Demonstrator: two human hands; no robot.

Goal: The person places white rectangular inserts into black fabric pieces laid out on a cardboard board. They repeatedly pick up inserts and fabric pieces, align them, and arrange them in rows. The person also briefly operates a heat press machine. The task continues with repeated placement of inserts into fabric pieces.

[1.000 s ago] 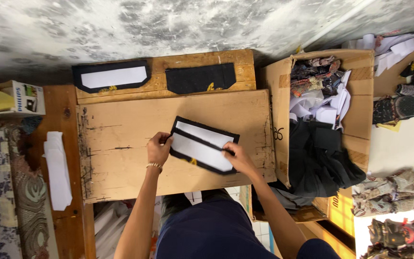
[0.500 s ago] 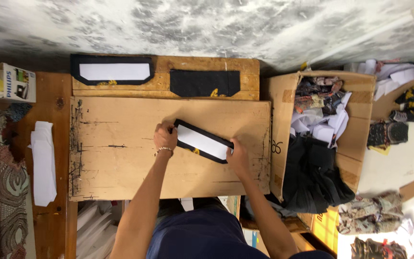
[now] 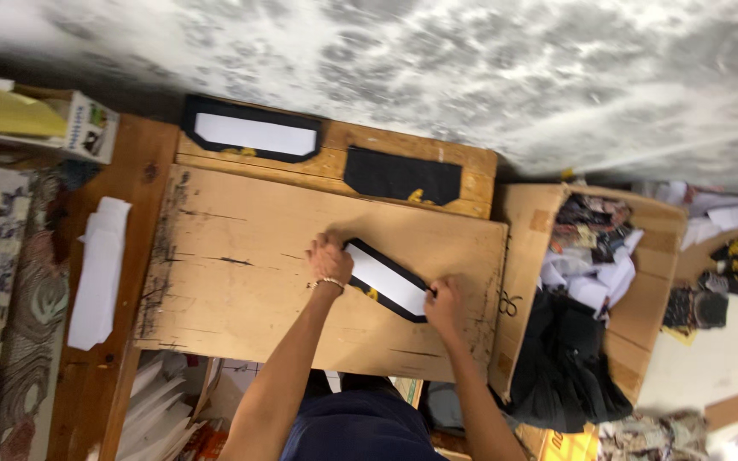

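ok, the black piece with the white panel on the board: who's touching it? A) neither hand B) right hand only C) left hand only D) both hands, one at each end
D: the left hand presses on one end of the black piece with the white panel and the right hand on the other, as it lies flat on the cardboard-covered board.

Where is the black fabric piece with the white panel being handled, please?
Centre of the cardboard sheet: black-edged white piece, between left hand and right hand.
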